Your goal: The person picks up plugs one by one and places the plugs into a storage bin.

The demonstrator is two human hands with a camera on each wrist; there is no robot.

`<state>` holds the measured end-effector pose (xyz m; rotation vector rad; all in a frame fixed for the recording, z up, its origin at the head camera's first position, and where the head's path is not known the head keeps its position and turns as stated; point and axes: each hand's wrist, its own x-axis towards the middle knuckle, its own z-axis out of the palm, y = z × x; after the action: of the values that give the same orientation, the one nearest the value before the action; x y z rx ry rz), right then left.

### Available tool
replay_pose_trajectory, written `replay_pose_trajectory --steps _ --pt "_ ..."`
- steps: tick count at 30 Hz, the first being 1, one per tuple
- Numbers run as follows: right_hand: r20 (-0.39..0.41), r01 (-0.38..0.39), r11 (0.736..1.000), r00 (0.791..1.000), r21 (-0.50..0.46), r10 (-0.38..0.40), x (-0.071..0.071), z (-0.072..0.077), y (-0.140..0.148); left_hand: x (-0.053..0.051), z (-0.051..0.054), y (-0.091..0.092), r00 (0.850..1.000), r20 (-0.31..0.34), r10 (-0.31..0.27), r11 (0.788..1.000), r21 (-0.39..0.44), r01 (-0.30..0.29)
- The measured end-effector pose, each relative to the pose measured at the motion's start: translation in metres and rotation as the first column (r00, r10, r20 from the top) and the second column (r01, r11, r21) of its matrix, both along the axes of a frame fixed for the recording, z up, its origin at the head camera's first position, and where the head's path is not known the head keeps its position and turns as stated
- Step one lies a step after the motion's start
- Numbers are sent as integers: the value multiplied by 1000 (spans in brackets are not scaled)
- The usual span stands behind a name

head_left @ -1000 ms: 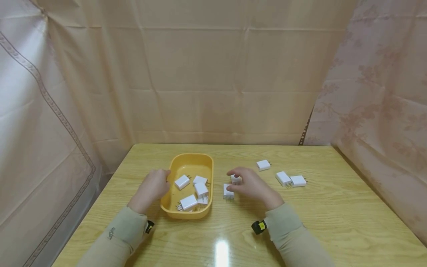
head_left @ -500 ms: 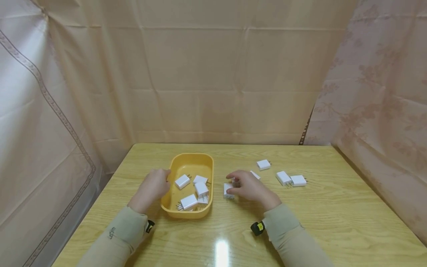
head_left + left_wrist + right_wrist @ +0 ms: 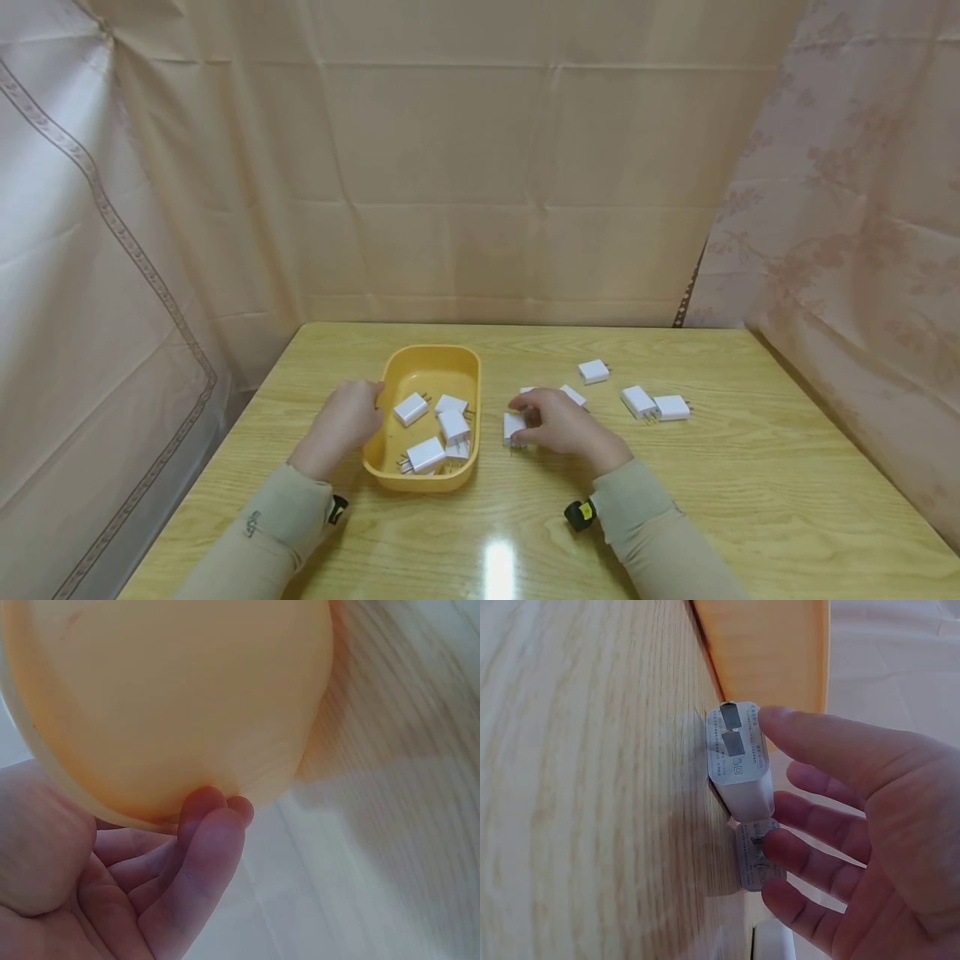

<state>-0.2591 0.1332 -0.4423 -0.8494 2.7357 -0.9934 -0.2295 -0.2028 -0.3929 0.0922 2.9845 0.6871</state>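
Pinching the yellow bin [image 3: 420,483] by its left rim, left hand [image 3: 341,423] is likely bracing it against sliding while right hand [image 3: 564,425] is cupping the charger [image 3: 512,427] just right of it, grip unclear.

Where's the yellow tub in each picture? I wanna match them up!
Head: the yellow tub, low, just left of the middle.
Left wrist: it fills the upper left, touching the left hand.
Right wrist: only part of it, top middle.
Shared landmark: the wooden table.
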Motion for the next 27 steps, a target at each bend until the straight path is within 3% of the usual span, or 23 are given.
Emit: replay_pose_trajectory --steps 14,27 --pt "-14 -49 998 999 29 49 2 0 -1 -2 -3 -3 998 -55 -32 999 -34 31" --pt "1 -68 995 998 69 68 1 -1 -2 -2 -2 -1 1000 -23 -10 1000 -12 10"
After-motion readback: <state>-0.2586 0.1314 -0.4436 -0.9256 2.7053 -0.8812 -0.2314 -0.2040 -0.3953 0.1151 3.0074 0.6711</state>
